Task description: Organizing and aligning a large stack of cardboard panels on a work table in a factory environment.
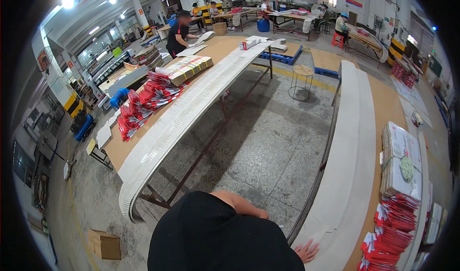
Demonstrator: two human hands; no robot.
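Note:
My right hand [306, 252] lies flat at the near end of the right table, fingers spread. Under and beside it runs a long, pale strip of overlapping paper or card sheets [353, 141]. My left forearm crosses in front of my black-clothed body; its hand [261, 214] is partly hidden, and its fingers do not show clearly. On the left table, another long row of fanned white sheets [187, 122] curves down over the near end. Beside that row are red-and-white folded pieces [143, 103] and a strapped bundle [190, 70].
Along the right table's outer side sit a tied white stack [401, 161] and red-and-white pieces [390, 232]. A round-topped stool [303, 71] stands between the tables. A cardboard box [104, 244] is on the floor at left. A person [178, 36] handles sheets beyond the left table.

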